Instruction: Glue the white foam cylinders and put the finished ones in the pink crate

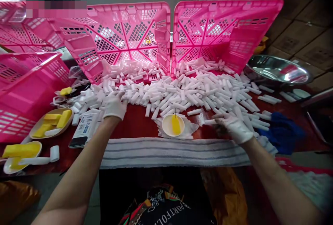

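Note:
My left hand (114, 106), in a white glove, is at the left front edge of a heap of small white tubes (177, 91). Its fingers are curled in among them, and what they hold is hidden. My right hand (234, 126), also gloved, is blurred, its fingers closed at one end of a white tube (209, 122) low over the table. Clear plastic film (201, 118) shows beside that tube. Between my hands, a white bowl (166, 127) with a yellow block (176, 124) in it sits on a stack of clear plastic bags (192, 128).
Pink crates (125, 37) stand on their sides behind the heap. At left are a dish of yellow blocks (69, 121) and a phone-like box (83, 129). A steel basin (278, 68) and blue cloth (283, 133) are at right. A striped towel (171, 152) lines the front edge.

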A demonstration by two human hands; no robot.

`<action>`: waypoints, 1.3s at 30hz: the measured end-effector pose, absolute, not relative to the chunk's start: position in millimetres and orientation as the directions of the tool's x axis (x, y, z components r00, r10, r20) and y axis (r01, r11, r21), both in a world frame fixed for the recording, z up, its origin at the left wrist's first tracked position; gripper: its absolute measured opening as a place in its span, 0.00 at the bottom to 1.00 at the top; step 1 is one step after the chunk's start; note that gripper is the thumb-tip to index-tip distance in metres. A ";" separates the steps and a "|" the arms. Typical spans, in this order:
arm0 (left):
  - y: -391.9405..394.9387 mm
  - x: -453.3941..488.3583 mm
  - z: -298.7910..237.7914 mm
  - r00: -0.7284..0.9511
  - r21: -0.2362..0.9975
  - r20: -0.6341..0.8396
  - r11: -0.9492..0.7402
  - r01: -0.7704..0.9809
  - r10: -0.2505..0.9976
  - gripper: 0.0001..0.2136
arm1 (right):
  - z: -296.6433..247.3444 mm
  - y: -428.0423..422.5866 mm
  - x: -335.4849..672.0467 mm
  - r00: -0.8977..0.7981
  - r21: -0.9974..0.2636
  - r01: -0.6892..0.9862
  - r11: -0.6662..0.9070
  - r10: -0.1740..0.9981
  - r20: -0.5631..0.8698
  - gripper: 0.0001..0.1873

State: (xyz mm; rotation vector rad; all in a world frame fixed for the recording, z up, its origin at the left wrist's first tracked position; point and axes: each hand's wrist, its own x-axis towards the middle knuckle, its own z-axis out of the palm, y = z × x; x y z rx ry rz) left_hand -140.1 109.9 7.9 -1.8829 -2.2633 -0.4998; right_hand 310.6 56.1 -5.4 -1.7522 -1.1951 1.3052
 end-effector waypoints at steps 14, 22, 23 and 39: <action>113.2 -114.5 -23.4 0.014 0.010 0.098 -0.015 1.000 0.995 0.24 | -12.2 29.7 243.0 -0.267 -0.935 0.194 -0.295 0.902 -0.340 0.32; 60.9 -113.6 -24.1 -0.100 0.211 0.215 0.054 0.976 0.972 0.26 | -39.6 46.5 216.4 -0.103 -0.923 0.376 0.082 0.994 0.046 0.19; 56.3 -113.7 -23.9 -0.139 0.213 0.216 0.092 0.973 0.966 0.26 | -43.3 45.4 215.5 -0.105 -0.913 0.386 0.132 0.990 0.098 0.18; 43.1 -84.3 -21.5 -0.052 0.103 0.158 0.036 0.994 0.986 0.20 | -59.4 34.5 215.8 -0.169 -0.878 0.432 0.206 0.975 0.146 0.17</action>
